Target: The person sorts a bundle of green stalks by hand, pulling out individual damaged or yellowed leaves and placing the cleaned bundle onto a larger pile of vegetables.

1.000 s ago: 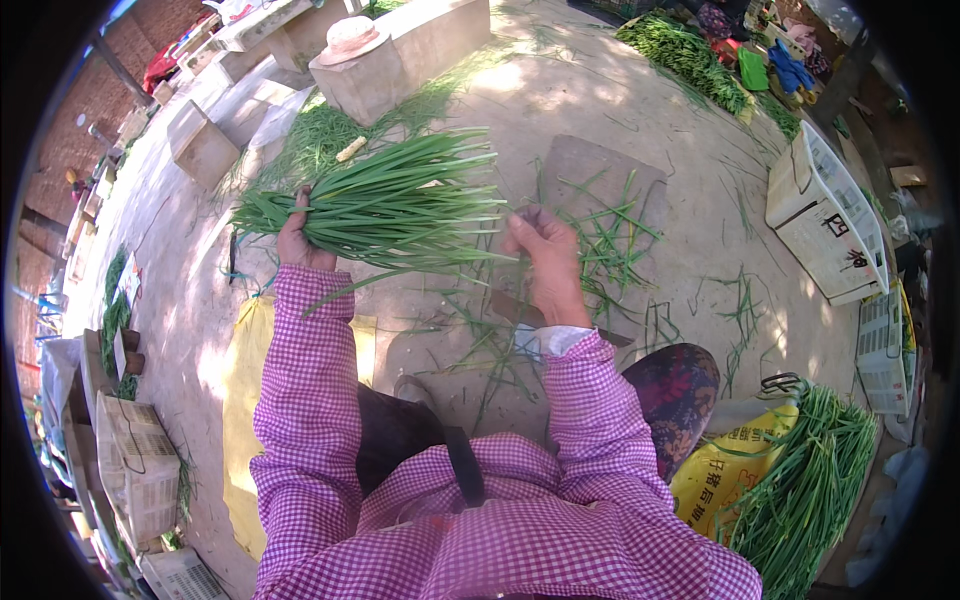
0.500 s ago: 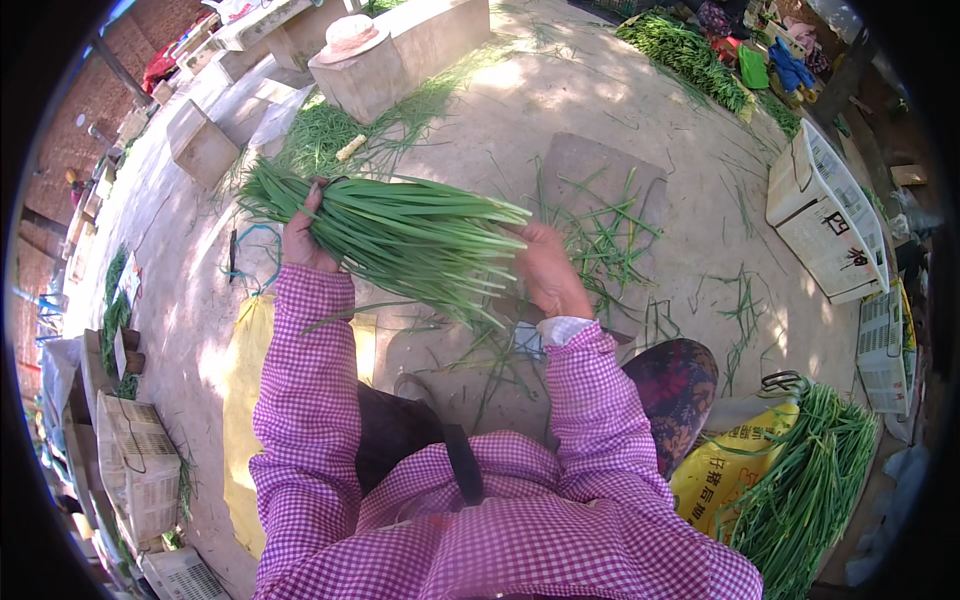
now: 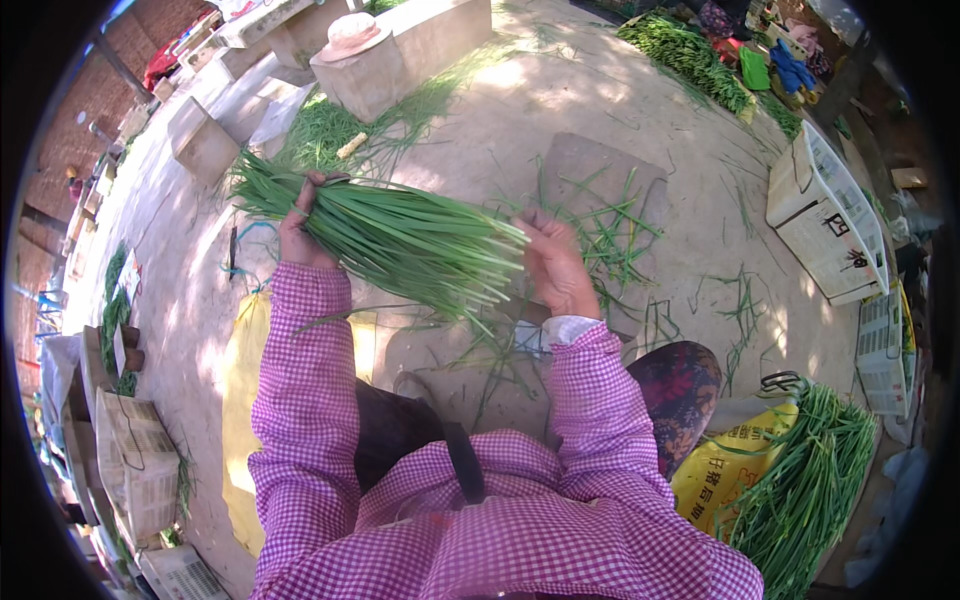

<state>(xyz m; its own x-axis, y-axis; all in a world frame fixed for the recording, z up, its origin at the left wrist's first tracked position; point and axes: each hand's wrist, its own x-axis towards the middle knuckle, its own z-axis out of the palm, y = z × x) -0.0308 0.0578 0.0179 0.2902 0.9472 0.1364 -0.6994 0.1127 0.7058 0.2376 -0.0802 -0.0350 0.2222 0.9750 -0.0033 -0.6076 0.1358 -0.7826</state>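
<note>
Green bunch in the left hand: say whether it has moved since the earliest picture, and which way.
Yes: against the fixed grey slab, the green bunch has tilted, its right-hand ends swinging toward the picture's lower edge.

At the left edge of the heap of green stalks (image 3: 820, 480), a yellow sack (image 3: 708, 482) bears printed black and red characters, partly covered. Beyond the heap, a white crate (image 3: 802, 238) carries large black characters on its side.
</note>
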